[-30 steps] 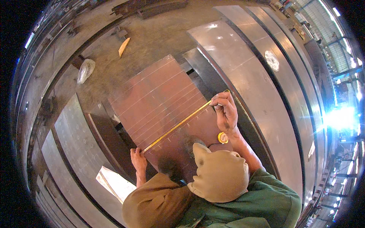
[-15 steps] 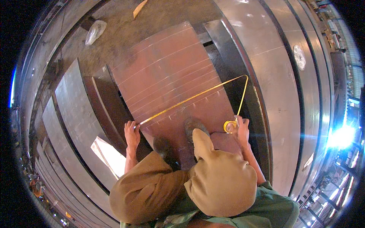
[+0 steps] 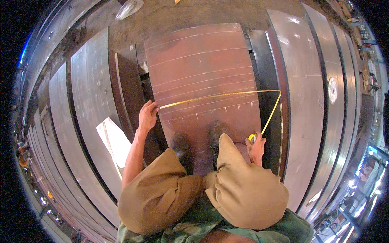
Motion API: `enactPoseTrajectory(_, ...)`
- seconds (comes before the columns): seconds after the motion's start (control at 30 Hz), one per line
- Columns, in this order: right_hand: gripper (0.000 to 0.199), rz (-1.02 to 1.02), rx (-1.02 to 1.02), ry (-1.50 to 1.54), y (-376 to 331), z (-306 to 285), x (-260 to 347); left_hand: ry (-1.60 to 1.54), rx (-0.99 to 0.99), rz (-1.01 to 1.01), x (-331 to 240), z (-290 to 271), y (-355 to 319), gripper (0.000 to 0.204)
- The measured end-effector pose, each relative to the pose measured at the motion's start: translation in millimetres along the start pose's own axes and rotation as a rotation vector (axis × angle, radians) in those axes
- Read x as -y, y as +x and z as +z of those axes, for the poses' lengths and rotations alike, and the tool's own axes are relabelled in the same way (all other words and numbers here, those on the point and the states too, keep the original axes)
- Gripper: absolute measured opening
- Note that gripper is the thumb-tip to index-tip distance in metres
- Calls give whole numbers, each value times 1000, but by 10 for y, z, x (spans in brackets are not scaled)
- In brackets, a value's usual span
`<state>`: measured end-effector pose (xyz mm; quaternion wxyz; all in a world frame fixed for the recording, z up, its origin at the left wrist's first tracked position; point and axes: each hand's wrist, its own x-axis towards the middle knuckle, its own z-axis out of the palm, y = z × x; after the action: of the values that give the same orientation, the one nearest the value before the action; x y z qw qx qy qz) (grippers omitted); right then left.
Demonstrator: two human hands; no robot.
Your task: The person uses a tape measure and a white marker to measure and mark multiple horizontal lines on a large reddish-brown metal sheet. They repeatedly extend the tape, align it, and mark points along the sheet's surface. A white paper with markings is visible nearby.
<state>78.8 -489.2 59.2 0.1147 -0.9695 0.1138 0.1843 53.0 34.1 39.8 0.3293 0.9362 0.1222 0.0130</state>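
Across a reddish-brown metal plate [image 3: 202, 77] stretches a yellow tape measure blade [image 3: 210, 96]. My left hand [image 3: 148, 115] pinches the blade's end at the plate's left edge. Beyond the right edge the blade folds sharply and runs back to the yellow tape measure case [image 3: 252, 138]. Closed around that case is my right hand [image 3: 255, 150], low by the plate's right edge. White lines cross the plate, with short tick marks [image 3: 225, 109] below the blade. My boots [image 3: 219, 131] rest on the plate between my hands.
Long grey steel plates [image 3: 302, 81] lie on the right, and more grey plates [image 3: 91, 81] on the left, with dark gaps between them. A white sheet [image 3: 114, 141] lies near my left forearm. Clear crumpled plastic [image 3: 129, 9] sits on the floor ahead.
My left hand has moved forward along the plate's left edge with the blade's end. The blade now lies farther up the plate, nearer the drawn lines. The whole view has turned slightly.
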Motion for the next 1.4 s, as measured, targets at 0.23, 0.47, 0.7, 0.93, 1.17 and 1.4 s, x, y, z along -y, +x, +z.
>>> enactPoseTrajectory(0.23, 63, -231, -141, 86, 345, -267, 517, -18, -107, -16, 225, -77, 208, 13)
enactPoseTrajectory(0.47, 64, -223, -245, -43, 630, -132, 827, -56, -121, -75, 474, -233, 497, 13)
enactPoseTrajectory(0.7, 66, -238, -302, 61, 904, -311, 834, -19, -272, -47, 454, -241, 536, 10)
enactPoseTrajectory(0.93, 65, -193, -265, 35, 846, -123, 893, -31, -249, -63, 512, -257, 742, 10)
enactPoseTrajectory(1.17, 64, -198, -242, 27, 908, -186, 965, 13, -257, -46, 576, -250, 994, 11)
enactPoseTrajectory(1.4, 62, -259, -270, 21, 1115, -290, 1062, 163, -296, -57, 585, -135, 1350, 17)
